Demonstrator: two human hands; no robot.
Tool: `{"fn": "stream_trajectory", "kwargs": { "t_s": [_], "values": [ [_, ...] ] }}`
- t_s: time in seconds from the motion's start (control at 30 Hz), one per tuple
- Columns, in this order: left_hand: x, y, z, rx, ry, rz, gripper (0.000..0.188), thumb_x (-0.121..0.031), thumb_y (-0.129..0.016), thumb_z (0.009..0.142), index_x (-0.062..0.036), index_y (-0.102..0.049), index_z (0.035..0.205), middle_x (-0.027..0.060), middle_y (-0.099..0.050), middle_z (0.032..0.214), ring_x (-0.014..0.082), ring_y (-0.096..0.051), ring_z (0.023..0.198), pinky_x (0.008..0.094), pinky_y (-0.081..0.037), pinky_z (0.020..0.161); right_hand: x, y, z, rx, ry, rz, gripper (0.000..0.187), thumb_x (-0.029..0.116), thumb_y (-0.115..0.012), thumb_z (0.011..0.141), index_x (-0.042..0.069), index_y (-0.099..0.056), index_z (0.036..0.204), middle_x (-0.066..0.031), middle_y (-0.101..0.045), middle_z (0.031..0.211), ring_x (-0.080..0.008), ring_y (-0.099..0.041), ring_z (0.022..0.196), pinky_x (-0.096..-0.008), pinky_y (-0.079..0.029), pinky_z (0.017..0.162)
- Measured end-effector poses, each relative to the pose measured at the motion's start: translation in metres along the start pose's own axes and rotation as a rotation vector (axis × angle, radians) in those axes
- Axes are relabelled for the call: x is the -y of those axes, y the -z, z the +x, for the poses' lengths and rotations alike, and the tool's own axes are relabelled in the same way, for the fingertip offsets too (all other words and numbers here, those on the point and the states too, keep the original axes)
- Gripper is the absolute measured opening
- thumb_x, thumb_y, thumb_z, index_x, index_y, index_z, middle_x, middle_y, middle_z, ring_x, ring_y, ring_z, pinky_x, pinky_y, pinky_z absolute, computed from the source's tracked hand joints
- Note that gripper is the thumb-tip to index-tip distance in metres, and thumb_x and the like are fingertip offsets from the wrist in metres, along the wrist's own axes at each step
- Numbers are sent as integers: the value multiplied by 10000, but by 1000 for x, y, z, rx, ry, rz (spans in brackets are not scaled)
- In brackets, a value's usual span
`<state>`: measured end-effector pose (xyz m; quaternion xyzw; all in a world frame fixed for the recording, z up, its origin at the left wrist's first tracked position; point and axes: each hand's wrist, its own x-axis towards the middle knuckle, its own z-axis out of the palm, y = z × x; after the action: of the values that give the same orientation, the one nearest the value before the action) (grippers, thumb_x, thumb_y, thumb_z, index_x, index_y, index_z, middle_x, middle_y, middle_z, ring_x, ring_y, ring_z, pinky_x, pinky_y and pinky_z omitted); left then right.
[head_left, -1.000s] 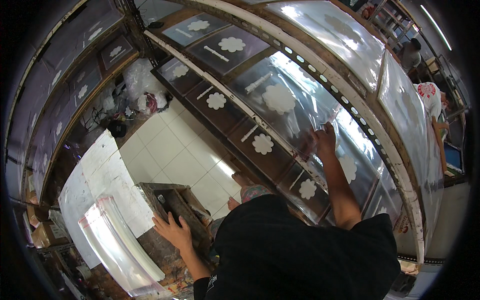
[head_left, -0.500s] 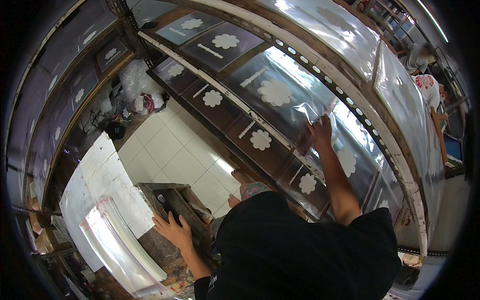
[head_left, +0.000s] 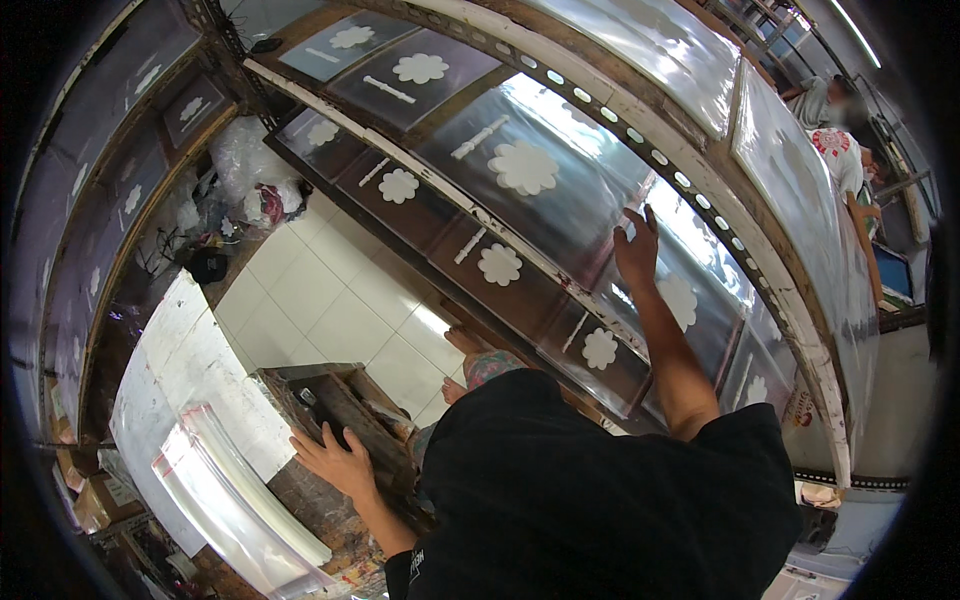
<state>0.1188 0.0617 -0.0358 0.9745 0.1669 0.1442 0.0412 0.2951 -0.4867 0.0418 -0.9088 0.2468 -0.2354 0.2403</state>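
My right hand (head_left: pixel 638 250) reaches over a rack shelf, fingers apart and nothing held in them. Just left of it lies a clear plastic bag (head_left: pixel 450 190) printed with a white scalloped flower shape (head_left: pixel 524 168) and a white bar. Another clear printed bag with a flower shape (head_left: pixel 677 303) lies beside my right forearm. Whether the fingertips touch the plastic, I cannot tell. At the lower left my left hand (head_left: pixel 338 460) rests with spread fingers on the edge of the work table (head_left: pixel 285 490), next to a stack of clear plastic bags (head_left: pixel 240 500).
A white sheet (head_left: pixel 165 370) covers part of the table, with an open wooden box (head_left: pixel 350 400) at its side. The lower shelf (head_left: pixel 440 225) bears more printed bags. A perforated metal rail (head_left: pixel 680 180) edges the rack. Two people (head_left: pixel 840 150) are at the far right.
My right hand has come away from the raised plastic beneath it, and that plastic now lies flatter. My left hand stays at the table edge. The whole view has shifted slightly.
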Motion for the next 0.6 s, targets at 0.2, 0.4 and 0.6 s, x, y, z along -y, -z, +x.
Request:
{"fn": "stream_trajectory", "kwargs": {
  "t_s": [0.2,0.4,0.6],
  "values": [
    [-2,2,2,-5,-7,15,389,-312,-653,903,-43,-701,1180,305,-348,1532,492,-308,1422,627,-265,1150,-9,4,-4,211,267,-105,278,103,-627,905,57,-668,1176,-191,-580,1373,-380,-487,1333,-432,-377,1129],
    [-4,2,2,-14,7,-5,391,-308,-655,906,-33,-697,1181,296,-349,1535,488,-308,1422,624,-261,1154,0,4,0,337,290,-111,230,119,-600,920,24,-672,1117,-169,-682,1163,-358,-631,1119,-413,-479,993],
    [-7,6,4,16,59,-23,408,-263,-681,866,-23,-692,1196,252,-311,1577,462,-283,1450,596,-235,1181,13,5,8,252,302,-49,233,125,-580,909,31,-669,1102,-189,-681,1132,-399,-628,1083,-459,-494,961]
  ]
}}
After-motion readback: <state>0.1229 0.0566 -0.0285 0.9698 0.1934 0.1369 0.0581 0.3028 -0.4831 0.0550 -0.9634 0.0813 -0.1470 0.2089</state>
